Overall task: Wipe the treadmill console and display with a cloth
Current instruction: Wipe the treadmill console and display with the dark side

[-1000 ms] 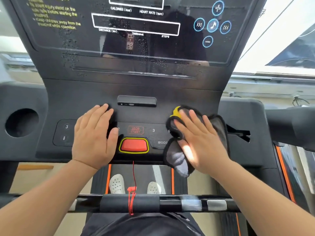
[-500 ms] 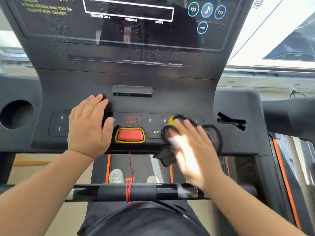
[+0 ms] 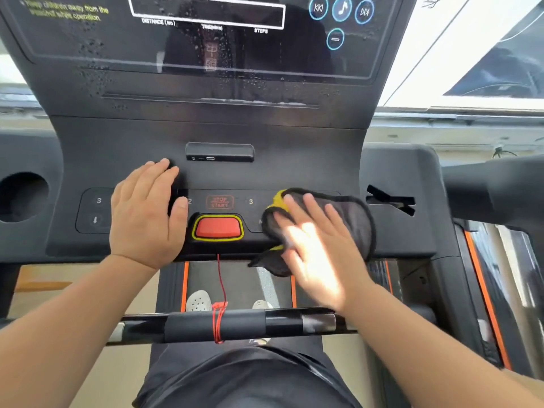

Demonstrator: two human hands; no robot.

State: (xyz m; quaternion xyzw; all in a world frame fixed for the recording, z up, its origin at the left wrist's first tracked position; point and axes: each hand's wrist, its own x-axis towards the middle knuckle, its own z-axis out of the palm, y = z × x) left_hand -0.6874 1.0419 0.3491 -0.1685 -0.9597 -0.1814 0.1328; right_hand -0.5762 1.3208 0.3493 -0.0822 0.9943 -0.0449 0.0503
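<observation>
Matt black plastic console (image 3: 123,148); glossy wet display (image 3: 206,48); fuzzy dark cloth (image 3: 350,219), yellow patch

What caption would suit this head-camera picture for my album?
Right hand presses a dark cloth on the treadmill console; left hand rests flat beside the red button.

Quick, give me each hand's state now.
Left hand: open, flat on the console.
Right hand: open, pressing the cloth.
</observation>
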